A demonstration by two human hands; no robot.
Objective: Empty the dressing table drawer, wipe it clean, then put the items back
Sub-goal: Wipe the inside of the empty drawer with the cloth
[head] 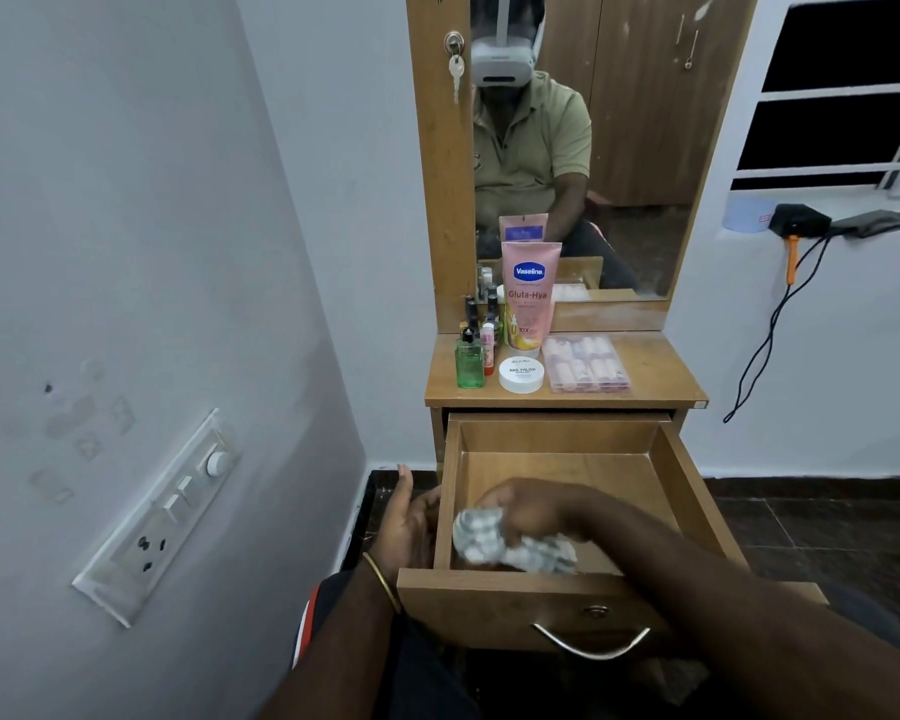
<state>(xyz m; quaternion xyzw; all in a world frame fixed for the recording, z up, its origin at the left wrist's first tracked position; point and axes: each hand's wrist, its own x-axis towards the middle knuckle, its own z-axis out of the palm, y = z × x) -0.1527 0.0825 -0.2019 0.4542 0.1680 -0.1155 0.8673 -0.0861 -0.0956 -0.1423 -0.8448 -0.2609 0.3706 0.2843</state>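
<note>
The wooden drawer (671, 491) of the dressing table is pulled out and holds no items. My right hand (528, 511) is inside it near the front left corner and grips a crumpled grey-white cloth (510, 540) against the drawer floor. My left hand (409, 517) holds the outer left side of the drawer, thumb up. On the tabletop (661, 376) stand a pink Vaseline tube (530, 298), a green bottle (470, 363), a white nail polish remover jar (521, 374), several small bottles (481, 319) and a clear case of nail polishes (585, 363).
A mirror (630, 148) rises behind the tabletop, with a key (455, 70) in a lock on its frame. A switchboard (162, 517) is on the left wall. A black cable (770, 335) hangs from a ledge at the right. The drawer handle (591, 641) faces me.
</note>
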